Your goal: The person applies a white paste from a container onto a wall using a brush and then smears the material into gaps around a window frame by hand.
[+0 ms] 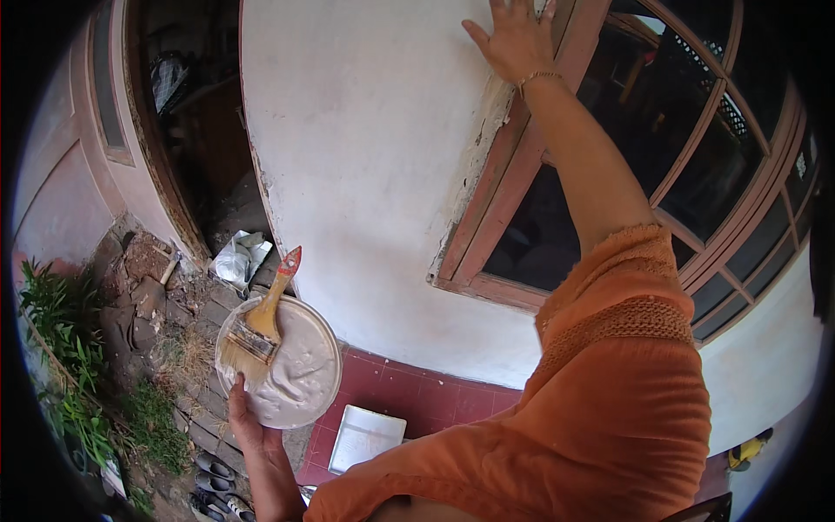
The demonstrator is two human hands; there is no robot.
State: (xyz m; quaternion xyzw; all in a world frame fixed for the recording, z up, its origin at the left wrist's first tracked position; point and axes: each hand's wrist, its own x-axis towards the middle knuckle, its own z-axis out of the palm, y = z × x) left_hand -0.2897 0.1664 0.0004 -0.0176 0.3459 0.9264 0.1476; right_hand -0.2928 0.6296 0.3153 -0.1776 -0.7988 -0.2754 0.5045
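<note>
My left hand (250, 422) grips a round tub (337, 355) of off-white paint, its thumb over the near rim and the other fingers hidden beneath. A wide paintbrush (268, 322) rests across the tub, its yellow handle with a red tip pointing up past the far rim. The brush's pale bristles lie just above my left thumb. Raised at the top of the view, my right hand (515, 45) has its fingers spread beside the window frame, over the white wall (374, 130). Some fingertips are cut off by the picture's edge. I cannot tell whether the palm touches the wall.
A reddish wooden window frame (513, 196) with dark panes stands at right, with chipped plaster along its edge. A white tray (370, 438) sits on red floor tiles (391, 383). At left are a doorway (196, 122), a white bag (239, 261), green plants (65, 331) and several shoes (216, 483).
</note>
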